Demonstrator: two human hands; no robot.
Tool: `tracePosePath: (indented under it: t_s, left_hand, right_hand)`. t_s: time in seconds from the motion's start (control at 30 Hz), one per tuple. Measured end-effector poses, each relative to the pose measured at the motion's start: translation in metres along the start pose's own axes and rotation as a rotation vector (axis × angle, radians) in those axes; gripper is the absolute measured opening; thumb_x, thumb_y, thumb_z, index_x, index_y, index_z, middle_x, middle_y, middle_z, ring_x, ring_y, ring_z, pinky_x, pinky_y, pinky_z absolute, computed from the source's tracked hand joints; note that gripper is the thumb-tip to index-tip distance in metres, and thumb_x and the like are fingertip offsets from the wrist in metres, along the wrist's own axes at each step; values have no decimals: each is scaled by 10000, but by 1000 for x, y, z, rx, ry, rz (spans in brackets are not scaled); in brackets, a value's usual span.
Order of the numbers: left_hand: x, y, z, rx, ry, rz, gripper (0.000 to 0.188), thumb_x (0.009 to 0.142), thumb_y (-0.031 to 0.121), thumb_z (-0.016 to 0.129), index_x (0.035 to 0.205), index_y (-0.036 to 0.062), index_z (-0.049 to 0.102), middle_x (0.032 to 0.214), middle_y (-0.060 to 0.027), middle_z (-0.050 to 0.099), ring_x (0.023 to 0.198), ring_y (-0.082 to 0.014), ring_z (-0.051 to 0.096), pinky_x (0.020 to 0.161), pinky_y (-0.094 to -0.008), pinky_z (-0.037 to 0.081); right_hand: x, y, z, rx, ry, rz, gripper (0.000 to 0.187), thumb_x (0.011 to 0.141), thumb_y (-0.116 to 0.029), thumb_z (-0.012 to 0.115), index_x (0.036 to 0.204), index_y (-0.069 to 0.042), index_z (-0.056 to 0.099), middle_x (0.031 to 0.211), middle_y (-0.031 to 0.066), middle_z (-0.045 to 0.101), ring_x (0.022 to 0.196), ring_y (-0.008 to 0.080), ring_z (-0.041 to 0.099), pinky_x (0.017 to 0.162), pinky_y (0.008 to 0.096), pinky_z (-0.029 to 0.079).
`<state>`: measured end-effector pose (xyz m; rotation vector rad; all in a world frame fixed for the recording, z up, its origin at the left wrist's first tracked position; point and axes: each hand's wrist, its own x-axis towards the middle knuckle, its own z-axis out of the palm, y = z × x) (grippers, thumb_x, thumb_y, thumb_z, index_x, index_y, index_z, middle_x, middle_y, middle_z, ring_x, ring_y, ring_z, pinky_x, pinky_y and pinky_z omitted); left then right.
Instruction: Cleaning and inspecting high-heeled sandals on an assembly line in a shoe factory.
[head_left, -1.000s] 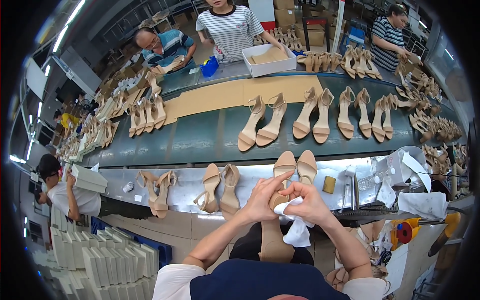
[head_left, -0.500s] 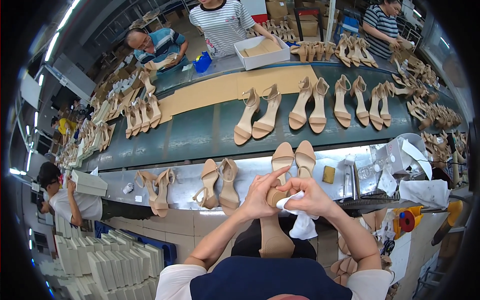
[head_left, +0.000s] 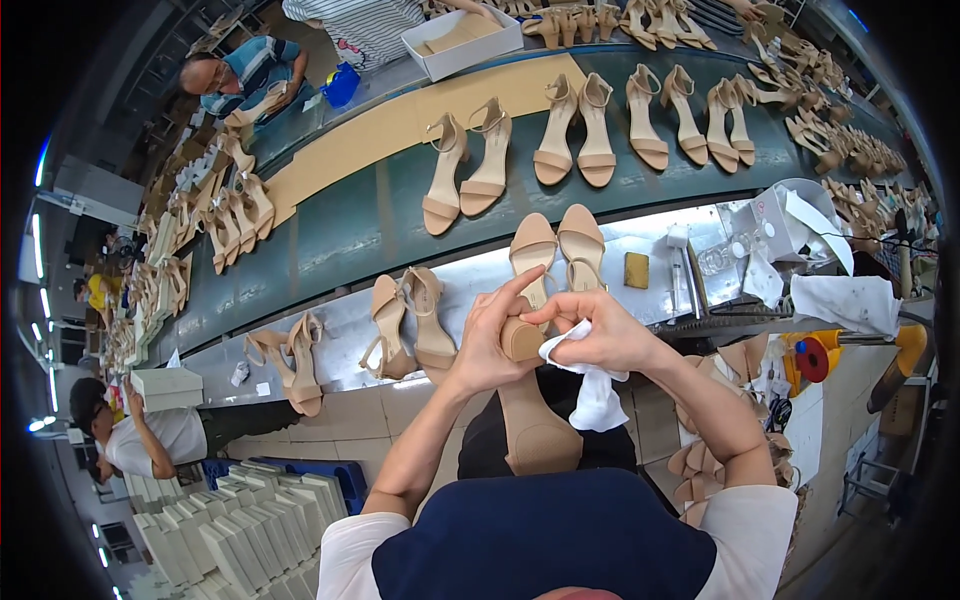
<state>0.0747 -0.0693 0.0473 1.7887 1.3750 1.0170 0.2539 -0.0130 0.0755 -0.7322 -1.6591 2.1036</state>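
My left hand (head_left: 487, 338) is wrapped round a beige heeled sandal (head_left: 541, 432), turned sole-up in front of my body with its toe end toward me. The block heel points up between my hands. A white cloth (head_left: 598, 400) is pinched in my right hand (head_left: 608, 338), its folded edge against the side of the heel and its loose end hanging down. Just beyond my hands, a pair of beige sandals (head_left: 533, 243) lies on the metal worktop (head_left: 480, 292), partly hidden by my fingers. Left of them are more pairs, including an ankle-strap sandal (head_left: 428, 310).
A yellow block (head_left: 636, 270), a clear bottle (head_left: 716, 258) and a white box (head_left: 797, 222) sit on the right. Sandal pairs line the green conveyor belt (head_left: 340, 228). Pale boxes (head_left: 250, 530) are stacked lower left. Co-workers handle shoes and a carton across the belt.
The view has tilted, so the bench and belt sit higher in it. The held sandal's heel end shows more openly between my hands. Both grips stay the same.
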Motion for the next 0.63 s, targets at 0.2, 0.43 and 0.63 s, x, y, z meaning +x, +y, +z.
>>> tracePosePath:
  t_s: [0.2, 0.43, 0.63]
  left_hand:
    - [-5, 1, 0, 15, 4, 5, 910, 502, 69, 734, 1351, 127, 410, 773, -32, 559, 823, -206, 544, 792, -308, 349]
    - [4, 8, 0, 58, -13, 33, 917, 500, 84, 746, 1352, 126, 410, 788, -36, 567, 831, -201, 552, 787, -312, 349]
    - [5, 5, 3, 29, -25, 12, 917, 522, 99, 751, 1365, 130, 394, 832, -46, 586, 851, -201, 563, 798, -318, 345]
  right_hand:
    - [2, 5, 6, -202, 65, -96, 338, 713, -50, 661, 1044, 5, 621, 642, -72, 481, 619, -3, 441, 559, 179, 337]
    - [1, -4, 5, -111, 66, -81, 268, 714, -54, 667, 976, -7, 635, 636, -63, 501, 602, 0, 446, 549, 182, 339]
    - [-3, 9, -7, -26, 68, -2, 257, 721, -86, 683, 970, -33, 648, 686, -31, 560, 638, 9, 478, 558, 178, 354]
